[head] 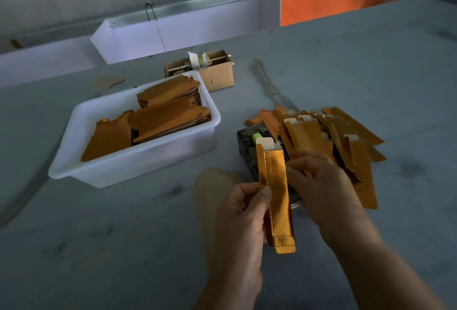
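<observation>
While hands (243, 213) (319, 181) hold carton (277, 186), tub (138, 163) holds blanks (160, 121)

One carton sleeve (275, 186), long & narrow, folded flat. Outer face is shiny orange-gold foil w/ a creased, crinkly sheen. A white unprinted tab sticks out at the far end, corners notched. Dashed fold lines run down the left edge and across near the bottom, marking off a short end flap. It's held off the counter (123, 235), lengthwise away from the person, near end tilted slightly right. The left hand (242, 213) pinches the left edge approx. mid-length, thumb on top; the right hand (319, 186) has its fingers (293, 173) curled against the right edge, higher up.
</observation>
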The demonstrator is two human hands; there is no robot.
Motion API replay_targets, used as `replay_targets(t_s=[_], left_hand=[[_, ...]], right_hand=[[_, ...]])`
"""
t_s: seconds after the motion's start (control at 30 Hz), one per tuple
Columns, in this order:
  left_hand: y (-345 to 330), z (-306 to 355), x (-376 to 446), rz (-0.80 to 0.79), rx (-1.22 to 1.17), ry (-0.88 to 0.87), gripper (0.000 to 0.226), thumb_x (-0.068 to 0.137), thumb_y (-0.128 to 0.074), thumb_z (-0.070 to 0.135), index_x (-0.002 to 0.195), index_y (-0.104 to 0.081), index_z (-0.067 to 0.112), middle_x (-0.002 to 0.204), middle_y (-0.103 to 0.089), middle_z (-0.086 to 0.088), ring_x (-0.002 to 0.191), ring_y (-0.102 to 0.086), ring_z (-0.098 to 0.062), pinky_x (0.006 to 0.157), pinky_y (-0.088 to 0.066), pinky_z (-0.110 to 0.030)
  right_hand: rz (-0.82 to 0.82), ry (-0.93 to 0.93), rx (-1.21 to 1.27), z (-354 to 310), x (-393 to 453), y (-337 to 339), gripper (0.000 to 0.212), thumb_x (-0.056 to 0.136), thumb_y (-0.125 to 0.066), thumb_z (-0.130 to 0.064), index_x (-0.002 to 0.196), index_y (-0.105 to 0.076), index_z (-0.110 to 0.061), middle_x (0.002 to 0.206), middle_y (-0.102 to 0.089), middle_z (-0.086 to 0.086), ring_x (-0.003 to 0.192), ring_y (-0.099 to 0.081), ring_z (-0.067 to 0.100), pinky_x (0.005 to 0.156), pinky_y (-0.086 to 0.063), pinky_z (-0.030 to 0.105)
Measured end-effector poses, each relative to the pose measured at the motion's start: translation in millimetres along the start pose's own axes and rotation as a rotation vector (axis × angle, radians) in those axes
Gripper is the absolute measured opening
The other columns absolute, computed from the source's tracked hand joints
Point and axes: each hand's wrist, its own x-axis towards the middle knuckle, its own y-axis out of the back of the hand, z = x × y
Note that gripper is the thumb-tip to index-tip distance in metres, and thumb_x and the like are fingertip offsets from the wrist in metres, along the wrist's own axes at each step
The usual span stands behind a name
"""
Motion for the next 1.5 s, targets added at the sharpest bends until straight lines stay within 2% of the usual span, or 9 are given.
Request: replay_targets(t_s=[0.07, 0.3, 0.57, 0.7, 0.83, 0.93, 1.07, 1.3, 1.5], left_hand=[[0.5, 0.4, 0.5, 0.005, 0.002, 0.010, 0.014, 0.091, -0.060, 0.016, 0.082, -0.067, 0.008, 0.058, -0.058, -0.004, 0.040, -0.049, -0.009, 0.037, -0.037, -0.019], [6.6, 6.7, 4.9, 0.021, -0.173, 0.065, 0.012, 0.088, -0.059, 0.005, 0.079, -0.065, 0.004, 0.058, -0.059, -0.006, 0.033, -0.045, -0.003, 0.031, -0.029, -0.011], [-1.3, 7.6, 8.0, -0.105, 0.020, -0.106, 0.011, 0.089, -0.061, 0.011, 0.079, -0.065, 0.009, 0.057, -0.062, 0.004, 0.042, -0.053, 0.001, 0.038, -0.036, -0.008], [-2.7, 7.5, 12.8, -0.127, 0.230, -0.139, 0.009, 0.090, -0.062, 0.023, 0.089, -0.067, 0.015, 0.082, -0.071, 0.000, 0.077, -0.069, -0.016, 0.067, -0.054, -0.025], [-6.6, 11.0, 13.2, -0.099, 0.382, -0.186, 0.009, 0.091, -0.062, 0.026, 0.090, -0.068, 0.018, 0.085, -0.071, -0.002, 0.084, -0.067, -0.022, 0.077, -0.055, -0.037], [-7.4, 12.0, 15.6, -0.077, 0.450, -0.214, 0.009, 0.090, -0.062, 0.029, 0.087, -0.068, 0.022, 0.077, -0.070, 0.003, 0.075, -0.067, -0.016, 0.064, -0.053, -0.031], [-8.3, 14.5, 17.8, -0.084, 0.497, -0.197, 0.009, 0.090, -0.062, 0.032, 0.084, -0.065, 0.027, 0.065, -0.066, 0.011, 0.061, -0.065, -0.003, 0.051, -0.045, -0.017], [-10.4, 18.1, 23.2, -0.090, 0.693, -0.247, 0.015, 0.094, -0.057, 0.032, 0.078, -0.055, 0.032, 0.071, -0.057, 0.012, 0.064, -0.050, 0.022, 0.047, -0.035, 0.000], [-8.8, 12.7, 19.2, -0.080, 0.769, -0.351, 0.015, 0.094, -0.056, 0.033, 0.079, -0.052, 0.034, 0.076, -0.053, 0.013, 0.064, -0.051, 0.005, 0.051, -0.036, -0.002]], right_hand=[[0.036, -0.033, 0.175, 0.6, -5.5, 3.7, 0.008, 0.084, -0.066, -0.023, 0.076, -0.068, -0.021, 0.112, -0.055, -0.011, 0.097, -0.056, 0.009, 0.069, -0.044, 0.022], [0.056, 0.081, -0.270, 10.0, -18.1, 8.3, 0.014, 0.084, -0.065, -0.024, 0.071, -0.060, -0.025, 0.115, -0.050, -0.007, 0.110, -0.049, 0.017, 0.066, -0.033, 0.016], [0.128, 0.110, -0.304, 15.7, -23.2, 1.0, 0.011, 0.085, -0.066, -0.025, 0.074, -0.062, -0.024, 0.119, -0.053, -0.005, 0.110, -0.043, 0.013, 0.068, -0.029, 0.009], [0.169, 0.136, -0.307, 19.6, -26.4, -3.4, 0.010, 0.084, -0.067, -0.025, 0.081, -0.067, -0.016, 0.117, -0.054, -0.003, 0.107, -0.043, 0.013, 0.074, -0.031, 0.018], [0.208, 0.205, -0.335, 16.2, -29.3, -4.0, 0.008, 0.083, -0.067, -0.018, 0.081, -0.069, -0.009, 0.112, -0.058, 0.003, 0.106, -0.049, 0.024, 0.079, -0.041, 0.031], [0.262, 0.330, -0.573, 8.7, -29.6, -4.5, 0.002, 0.077, -0.066, -0.007, 0.078, -0.067, -0.007, 0.101, -0.062, 0.012, 0.096, -0.054, 0.035, 0.075, -0.045, 0.046], [0.232, 0.365, -0.718, 4.0, -28.3, -2.4, 0.012, 0.065, -0.073, -0.005, 0.072, -0.064, -0.005, 0.092, -0.063, 0.016, 0.086, -0.057, 0.036, 0.067, -0.047, 0.044], [0.273, 0.356, -0.487, 15.5, -28.8, -6.6, 0.010, 0.073, -0.072, 0.005, 0.071, -0.065, -0.002, 0.093, -0.059, 0.010, 0.086, -0.055, 0.027, 0.066, -0.048, 0.029], [0.187, 0.139, -0.112, 30.2, -29.1, -7.8, 0.015, 0.082, -0.067, -0.010, 0.071, -0.064, -0.019, 0.096, -0.050, -0.008, 0.080, -0.047, -0.010, 0.061, -0.038, 0.003]])
